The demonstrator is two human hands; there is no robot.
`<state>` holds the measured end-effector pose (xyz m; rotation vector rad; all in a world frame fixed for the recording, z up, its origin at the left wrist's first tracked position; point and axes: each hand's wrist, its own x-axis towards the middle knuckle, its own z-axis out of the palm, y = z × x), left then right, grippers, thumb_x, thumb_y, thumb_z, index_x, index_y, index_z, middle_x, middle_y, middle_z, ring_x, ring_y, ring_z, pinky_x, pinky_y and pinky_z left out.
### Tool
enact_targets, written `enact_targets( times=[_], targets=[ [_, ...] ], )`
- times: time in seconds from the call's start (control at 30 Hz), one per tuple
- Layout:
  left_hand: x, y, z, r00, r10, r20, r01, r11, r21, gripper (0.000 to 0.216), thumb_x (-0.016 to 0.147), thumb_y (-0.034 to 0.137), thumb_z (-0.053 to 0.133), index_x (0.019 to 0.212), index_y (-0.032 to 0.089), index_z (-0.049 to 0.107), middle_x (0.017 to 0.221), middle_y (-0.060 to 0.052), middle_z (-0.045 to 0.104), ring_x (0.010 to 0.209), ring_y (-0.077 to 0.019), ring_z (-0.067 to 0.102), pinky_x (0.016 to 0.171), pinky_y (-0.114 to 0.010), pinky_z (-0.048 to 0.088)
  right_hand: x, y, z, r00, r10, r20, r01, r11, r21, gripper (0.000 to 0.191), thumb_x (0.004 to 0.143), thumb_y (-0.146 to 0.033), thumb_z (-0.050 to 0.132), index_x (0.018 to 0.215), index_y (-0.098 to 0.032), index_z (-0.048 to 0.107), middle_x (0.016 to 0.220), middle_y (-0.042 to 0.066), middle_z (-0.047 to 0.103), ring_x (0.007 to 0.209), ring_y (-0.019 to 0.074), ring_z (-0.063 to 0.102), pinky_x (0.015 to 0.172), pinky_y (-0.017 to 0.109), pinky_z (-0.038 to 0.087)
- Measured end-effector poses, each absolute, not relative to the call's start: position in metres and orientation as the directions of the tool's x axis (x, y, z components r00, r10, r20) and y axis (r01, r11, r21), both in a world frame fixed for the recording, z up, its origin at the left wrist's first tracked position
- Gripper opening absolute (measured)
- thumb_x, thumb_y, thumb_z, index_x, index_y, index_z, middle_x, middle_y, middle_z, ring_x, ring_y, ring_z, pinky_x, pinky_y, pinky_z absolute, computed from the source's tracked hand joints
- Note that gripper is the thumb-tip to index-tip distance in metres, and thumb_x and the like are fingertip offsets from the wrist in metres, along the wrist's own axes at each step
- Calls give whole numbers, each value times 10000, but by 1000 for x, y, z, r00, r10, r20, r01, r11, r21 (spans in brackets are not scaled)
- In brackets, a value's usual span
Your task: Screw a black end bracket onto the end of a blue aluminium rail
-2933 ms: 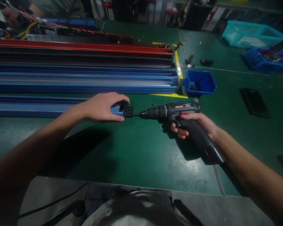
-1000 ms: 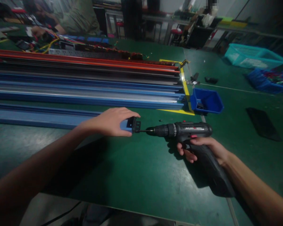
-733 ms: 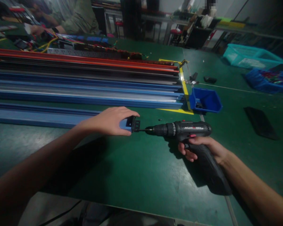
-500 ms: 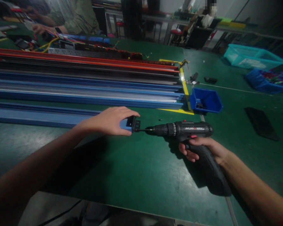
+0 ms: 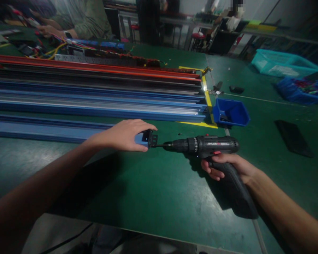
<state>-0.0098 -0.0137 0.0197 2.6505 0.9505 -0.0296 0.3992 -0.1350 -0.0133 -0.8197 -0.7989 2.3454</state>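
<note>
My left hand (image 5: 124, 135) is closed over the near end of a long blue rail (image 5: 50, 131) lying on the green table (image 5: 153, 197). A small black end bracket (image 5: 152, 138) sits at that rail end. My right hand (image 5: 229, 166) grips the handle of a black cordless drill (image 5: 209, 146). The drill lies level, and its bit tip touches the black end bracket from the right.
A stack of long blue, grey and red rails (image 5: 95, 91) lies behind. A small blue bin (image 5: 231, 113) stands right of the stack. A black flat object (image 5: 293, 143), a teal basket (image 5: 283, 63) and a blue basket (image 5: 304, 91) sit at the right. Another person (image 5: 76, 19) works at the far left.
Since 2.9 s ago the view has lifted, showing more of the room. Over the last second both hands, the rail and the drill have stayed nearly still.
</note>
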Motion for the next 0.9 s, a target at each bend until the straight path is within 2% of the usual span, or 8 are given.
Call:
enact_targets(
  times=[0.5,0.9],
  targets=[
    [-11,-13,18,780,616,-114,620,-732,284,761,921,630,746,1587,328,537,1568,-80,655,1415,-321,623,1184,-449,483,398,-135,-12,-673,647,-357,-278,-669,-689,249,1017,-297,756,1025,-58,823,931,101,756,600,66,590,646,205,588],
    [-11,-13,17,781,615,-107,617,-732,290,755,918,620,754,1580,324,540,1551,-82,667,1405,-316,632,1188,-449,482,400,-135,-15,-671,650,-357,-264,-659,-704,285,1012,-311,755,1107,-49,813,981,130,785,662,106,672,701,246,625]
  ],
)
